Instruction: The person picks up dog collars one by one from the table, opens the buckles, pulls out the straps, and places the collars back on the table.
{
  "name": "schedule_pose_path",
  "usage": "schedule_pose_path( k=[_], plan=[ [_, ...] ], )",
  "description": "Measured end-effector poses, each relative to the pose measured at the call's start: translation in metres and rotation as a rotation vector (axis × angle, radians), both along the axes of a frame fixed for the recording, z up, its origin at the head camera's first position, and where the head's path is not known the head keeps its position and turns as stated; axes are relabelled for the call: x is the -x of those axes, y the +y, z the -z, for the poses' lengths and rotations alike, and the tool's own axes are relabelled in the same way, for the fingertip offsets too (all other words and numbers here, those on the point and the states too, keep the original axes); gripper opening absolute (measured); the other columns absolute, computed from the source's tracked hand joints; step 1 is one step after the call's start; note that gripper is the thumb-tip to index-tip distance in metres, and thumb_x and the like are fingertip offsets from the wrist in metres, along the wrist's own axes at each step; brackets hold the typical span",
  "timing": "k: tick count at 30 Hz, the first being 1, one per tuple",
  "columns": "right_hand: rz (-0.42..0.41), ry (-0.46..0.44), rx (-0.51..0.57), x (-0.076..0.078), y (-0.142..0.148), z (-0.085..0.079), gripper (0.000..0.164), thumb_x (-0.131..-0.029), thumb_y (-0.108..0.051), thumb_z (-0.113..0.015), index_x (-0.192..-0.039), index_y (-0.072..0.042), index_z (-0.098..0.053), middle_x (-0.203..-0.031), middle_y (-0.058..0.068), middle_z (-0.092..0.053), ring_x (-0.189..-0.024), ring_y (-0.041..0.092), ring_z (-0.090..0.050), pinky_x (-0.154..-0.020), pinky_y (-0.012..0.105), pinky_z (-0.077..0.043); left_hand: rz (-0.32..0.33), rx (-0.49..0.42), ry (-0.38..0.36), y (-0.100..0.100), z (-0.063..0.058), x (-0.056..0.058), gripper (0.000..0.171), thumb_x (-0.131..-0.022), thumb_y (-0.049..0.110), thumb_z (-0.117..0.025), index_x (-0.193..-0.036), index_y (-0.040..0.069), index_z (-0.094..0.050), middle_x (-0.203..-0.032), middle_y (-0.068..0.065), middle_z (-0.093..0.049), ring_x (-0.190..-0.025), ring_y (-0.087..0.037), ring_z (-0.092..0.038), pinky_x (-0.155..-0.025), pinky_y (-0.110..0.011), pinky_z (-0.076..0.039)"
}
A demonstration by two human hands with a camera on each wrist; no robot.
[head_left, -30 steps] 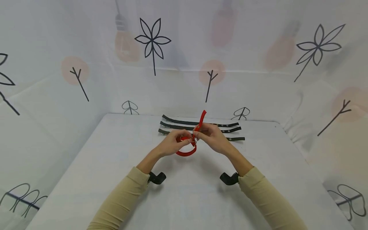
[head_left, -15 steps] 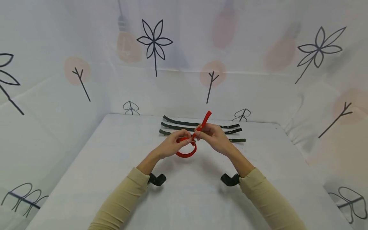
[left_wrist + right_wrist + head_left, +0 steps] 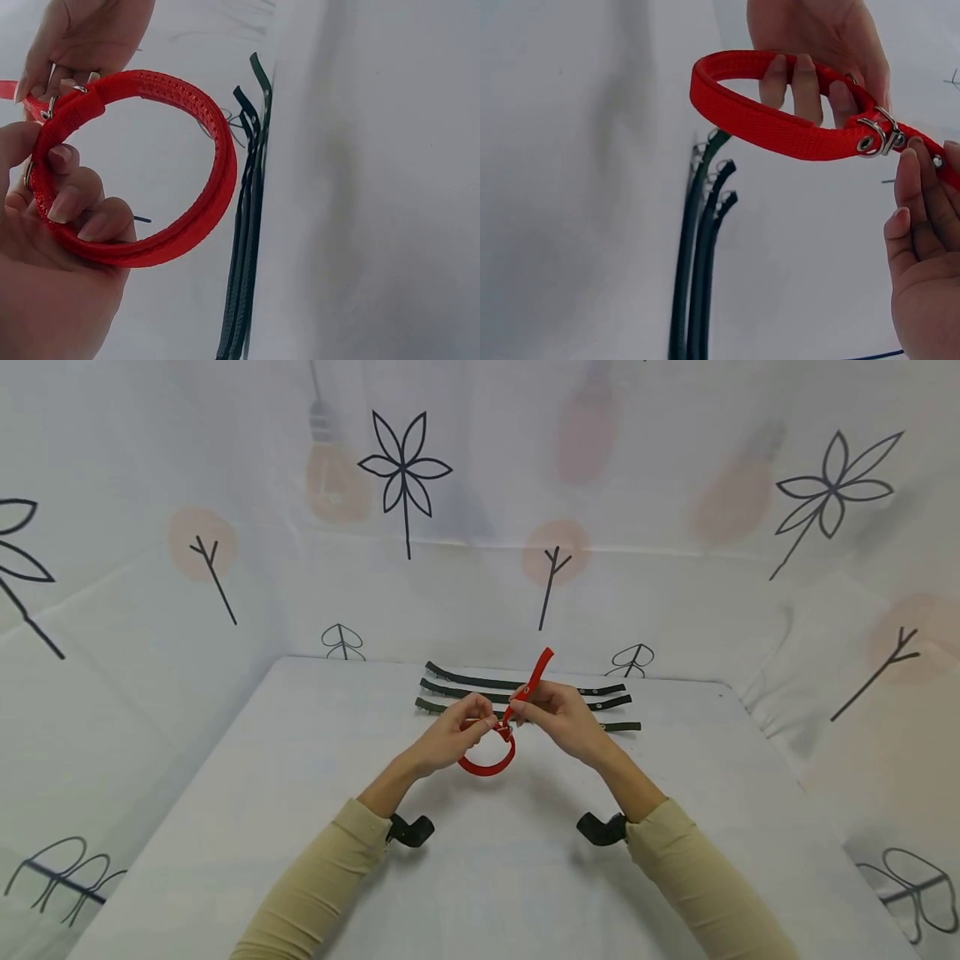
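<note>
A red collar (image 3: 487,770), bent into a loop with its end through a metal buckle (image 3: 885,135), is held up above the white table. My left hand (image 3: 446,739) grips the loop beside the buckle, its fingers curled through the ring in the left wrist view. On the other side of the buckle, my right hand (image 3: 558,718) pinches the strap's free end (image 3: 543,662), which sticks up past the fingers. Metal eyelets (image 3: 865,143) show along the red webbing. Part of the loop is hidden behind my left fingers.
Three dark green collars (image 3: 472,677) lie stretched out side by side at the back of the white table (image 3: 495,893), partly behind my hands. Metal rings show at their ends in the right wrist view. A patterned white cloth wall (image 3: 480,585) rises behind the table.
The red strap's free end has swung a little to the right with my right hand. The loop sits slightly lower, and more of its buckle shows beside my left fingertips.
</note>
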State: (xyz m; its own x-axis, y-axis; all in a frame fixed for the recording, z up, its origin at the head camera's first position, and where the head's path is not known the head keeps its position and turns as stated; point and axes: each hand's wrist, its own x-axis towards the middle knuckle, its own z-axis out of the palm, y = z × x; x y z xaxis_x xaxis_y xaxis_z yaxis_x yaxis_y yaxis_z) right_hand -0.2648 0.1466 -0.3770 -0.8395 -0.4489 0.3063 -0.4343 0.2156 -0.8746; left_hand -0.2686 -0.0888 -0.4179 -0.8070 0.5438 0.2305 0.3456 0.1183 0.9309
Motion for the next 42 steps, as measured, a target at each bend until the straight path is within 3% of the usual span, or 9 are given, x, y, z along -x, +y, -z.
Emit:
schedule_pose_path(
  k=[6, 11, 15, 18, 22, 27, 35, 39, 42],
  plan=[
    [-0.009, 0.022, 0.000, 0.000, 0.001, -0.001, 0.020, -0.100, -0.013, -0.068, -0.113, 0.002, -0.069, -0.100, 0.012, -0.073, -0.093, 0.046, -0.068, -0.086, 0.034, -0.058, -0.045, 0.053, 0.093, 0.006, 0.002, -0.002, 0.016, -0.109, 0.015, -0.049, -0.124, 0.010, -0.053, -0.097, -0.010, -0.064, -0.083, -0.024, -0.056, -0.077, -0.036, -0.048],
    [-0.023, 0.033, -0.009, 0.000, -0.001, -0.001, 0.020, -0.100, -0.011, -0.067, -0.114, 0.003, -0.068, -0.102, 0.013, -0.072, -0.093, 0.048, -0.067, -0.086, 0.035, -0.058, -0.086, 0.116, 0.177, 0.012, 0.002, -0.006, 0.027, -0.111, 0.012, -0.043, -0.132, 0.008, -0.058, -0.105, -0.011, -0.068, -0.083, -0.031, -0.056, -0.070, -0.032, -0.044],
    [-0.025, 0.046, -0.033, 0.001, -0.002, 0.000, 0.017, -0.101, -0.012, -0.067, -0.112, 0.000, -0.069, -0.100, 0.012, -0.072, -0.091, 0.045, -0.068, -0.085, 0.038, -0.058, -0.092, 0.142, 0.215, 0.016, 0.000, -0.009, 0.032, -0.111, 0.010, -0.041, -0.135, 0.003, -0.060, -0.113, -0.012, -0.068, -0.091, -0.030, -0.057, -0.076, -0.032, -0.045],
    [-0.018, 0.057, -0.053, 0.002, -0.003, 0.000, 0.018, -0.101, -0.014, -0.067, -0.112, 0.000, -0.069, -0.099, 0.011, -0.072, -0.089, 0.035, -0.070, -0.084, 0.041, -0.059, -0.071, 0.159, 0.211, 0.015, -0.005, -0.014, 0.033, -0.110, 0.015, -0.048, -0.138, 0.005, -0.060, -0.120, -0.007, -0.069, -0.102, -0.023, -0.062, -0.087, -0.032, -0.051],
    [-0.009, 0.062, -0.067, 0.002, -0.004, -0.001, 0.017, -0.101, -0.014, -0.066, -0.112, -0.002, -0.069, -0.101, 0.011, -0.072, -0.088, 0.025, -0.071, -0.084, 0.040, -0.058, -0.075, 0.161, 0.234, 0.014, -0.002, -0.012, 0.033, -0.105, 0.023, -0.062, -0.135, 0.010, -0.065, -0.119, -0.001, -0.071, -0.099, -0.015, -0.064, -0.086, -0.031, -0.054],
    [0.005, 0.063, -0.079, 0.002, -0.006, -0.003, 0.020, -0.101, -0.018, -0.067, -0.116, -0.005, -0.069, -0.104, 0.011, -0.073, -0.090, 0.024, -0.072, -0.085, 0.040, -0.059, -0.106, 0.099, 0.244, 0.012, 0.004, -0.006, 0.025, -0.102, 0.023, -0.066, -0.124, 0.011, -0.072, -0.109, 0.000, -0.073, -0.087, -0.021, -0.063, -0.076, -0.027, -0.052],
    [0.044, 0.101, -0.204, -0.003, 0.003, 0.004, 0.025, -0.102, -0.026, -0.066, -0.121, -0.010, -0.071, -0.110, 0.002, -0.073, -0.098, 0.025, -0.070, -0.083, 0.039, -0.056, -0.190, 0.006, 0.198, 0.006, 0.003, -0.001, 0.018, -0.102, 0.025, -0.066, -0.114, 0.014, -0.074, -0.101, 0.000, -0.071, -0.090, -0.031, -0.063, -0.076, -0.034, -0.050],
    [0.026, 0.145, -0.246, -0.005, 0.004, 0.009, 0.018, -0.100, -0.025, -0.070, -0.113, -0.014, -0.074, -0.099, 0.000, -0.071, -0.086, 0.022, -0.065, -0.075, 0.035, -0.054, -0.194, -0.041, 0.199, 0.005, 0.001, 0.000, 0.016, -0.102, 0.020, -0.066, -0.113, 0.012, -0.074, -0.099, -0.002, -0.071, -0.089, -0.034, -0.062, -0.075, -0.033, -0.050],
    [-0.002, 0.199, -0.246, -0.006, 0.002, 0.011, 0.016, -0.099, -0.023, -0.071, -0.110, -0.012, -0.075, -0.090, 0.001, -0.070, -0.077, 0.020, -0.059, -0.068, 0.033, -0.050, -0.189, -0.069, 0.203, 0.007, 0.001, 0.000, 0.016, -0.102, 0.015, -0.066, -0.114, 0.008, -0.074, -0.097, -0.005, -0.071, -0.083, -0.028, -0.058, -0.072, -0.030, -0.047]
  ],
)
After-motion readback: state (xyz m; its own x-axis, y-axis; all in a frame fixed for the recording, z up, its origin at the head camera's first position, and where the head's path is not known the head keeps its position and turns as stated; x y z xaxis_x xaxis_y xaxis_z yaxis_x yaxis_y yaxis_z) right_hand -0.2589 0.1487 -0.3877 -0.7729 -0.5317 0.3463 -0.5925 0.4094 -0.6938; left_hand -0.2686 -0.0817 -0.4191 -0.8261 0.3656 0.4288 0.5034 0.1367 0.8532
